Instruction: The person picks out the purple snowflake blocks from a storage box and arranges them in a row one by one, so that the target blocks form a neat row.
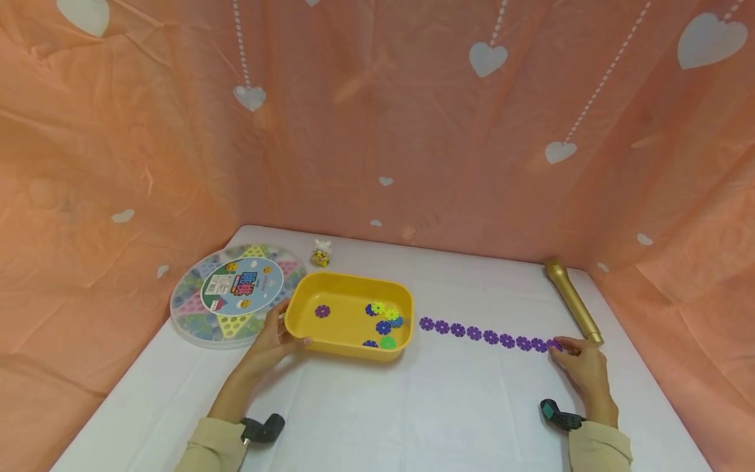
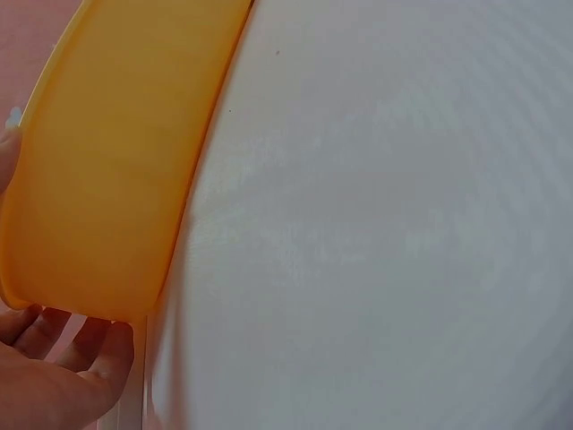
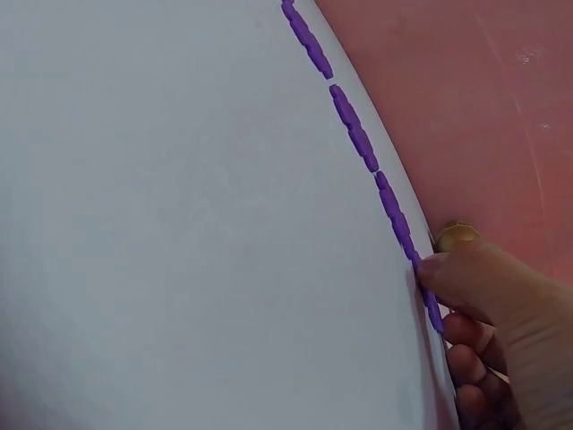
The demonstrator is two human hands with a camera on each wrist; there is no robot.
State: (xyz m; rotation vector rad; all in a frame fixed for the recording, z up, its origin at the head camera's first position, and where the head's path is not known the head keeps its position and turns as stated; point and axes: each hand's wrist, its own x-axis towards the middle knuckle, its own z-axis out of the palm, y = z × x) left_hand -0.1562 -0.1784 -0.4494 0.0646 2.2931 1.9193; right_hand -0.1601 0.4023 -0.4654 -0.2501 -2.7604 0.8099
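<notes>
My left hand (image 1: 273, 342) holds the left end of a yellow plastic basin (image 1: 348, 349), thumb on its near side and fingers at its end wall. Several snowflake discs lie in the basin: a purple disc (image 1: 322, 311) on the left, and blue, yellow and green discs (image 1: 387, 343) on the right. From the basin's right side a row of purple snowflake discs (image 1: 474, 334) runs across the white table. At the right end of that row, my right hand (image 1: 586, 369) pinches the last purple disc (image 3: 432, 309) between thumb and fingers.
A round Chinese checkers set (image 1: 242, 288) lies left of the basin, close to my left hand. Behind the basin stands a small yellow-and-white figurine (image 1: 321, 253). A gold microphone (image 1: 572, 298) lies just beyond my right hand. Orange cloth walls with hearts border the table (image 1: 460, 413).
</notes>
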